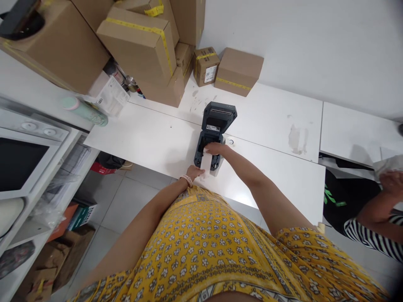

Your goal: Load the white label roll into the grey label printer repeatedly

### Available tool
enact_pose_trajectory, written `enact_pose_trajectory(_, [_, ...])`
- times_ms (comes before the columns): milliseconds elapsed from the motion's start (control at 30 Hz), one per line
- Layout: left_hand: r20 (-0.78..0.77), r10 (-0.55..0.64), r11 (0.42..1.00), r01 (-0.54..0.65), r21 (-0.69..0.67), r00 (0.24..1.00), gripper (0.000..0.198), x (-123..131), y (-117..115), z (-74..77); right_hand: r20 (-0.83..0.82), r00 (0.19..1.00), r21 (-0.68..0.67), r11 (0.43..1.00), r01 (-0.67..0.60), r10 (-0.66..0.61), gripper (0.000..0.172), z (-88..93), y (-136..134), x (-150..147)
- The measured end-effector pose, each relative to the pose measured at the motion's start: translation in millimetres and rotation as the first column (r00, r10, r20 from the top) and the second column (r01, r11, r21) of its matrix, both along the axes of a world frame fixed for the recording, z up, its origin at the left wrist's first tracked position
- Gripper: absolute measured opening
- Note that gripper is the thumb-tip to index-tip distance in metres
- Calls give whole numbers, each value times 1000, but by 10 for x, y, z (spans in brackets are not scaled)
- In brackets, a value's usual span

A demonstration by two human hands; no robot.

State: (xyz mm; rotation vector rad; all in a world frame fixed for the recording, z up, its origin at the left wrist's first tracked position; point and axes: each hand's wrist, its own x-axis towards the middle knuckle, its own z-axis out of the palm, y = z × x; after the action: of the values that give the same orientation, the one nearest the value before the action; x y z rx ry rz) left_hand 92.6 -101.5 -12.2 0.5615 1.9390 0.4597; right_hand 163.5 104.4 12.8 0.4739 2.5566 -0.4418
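View from the head camera, as I read it from my remote station. My left hand (193, 172), a band at its wrist, is closed on the near end of a white paper strip (206, 162) at the front edge of the worktop (277, 126). My right hand (215, 148) lies with curled fingers over the far end of the same strip, where it meets the open bay of a black label printer (214, 134); I cannot tell whether this hand grips the strip or only presses on it. The strip runs from the bay out over the printer's front, between the two hands. The printer's lid (220, 115) stands tilted back. Behind it, well apart, two small cardboard boxes (206, 65) sit against the wall, beside a tall stack of larger boxes (141, 46). At far right, a co-worker's hand (390, 182) and striped sleeve (371, 237) are in view
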Motion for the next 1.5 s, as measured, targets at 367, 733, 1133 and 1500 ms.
enact_pose_trajectory(367, [17, 21, 999, -22, 41, 1000, 37, -4, -31, -98, 72, 997, 14, 1000, 4, -5, 34, 108, -82, 44])
enact_pose_trajectory(733, [-113, -66, 997, 70, 36, 991, 40, -65, -67, 101, 72, 997, -2, 999, -32, 32, 41, 66, -44, 43])
enact_pose_trajectory(1133, [-505, -66, 909, 260, 325, 861, 32, -60, 642, 231, -47, 998, 73, 997, -25, 29, 37, 6, -87, 85])
enact_pose_trajectory(1500, [-628, -287, 761, 570, 309, 723, 17, -232, 556, 39, -129, 991, 111, 994, -12, 26, 39, -108, -90, 177])
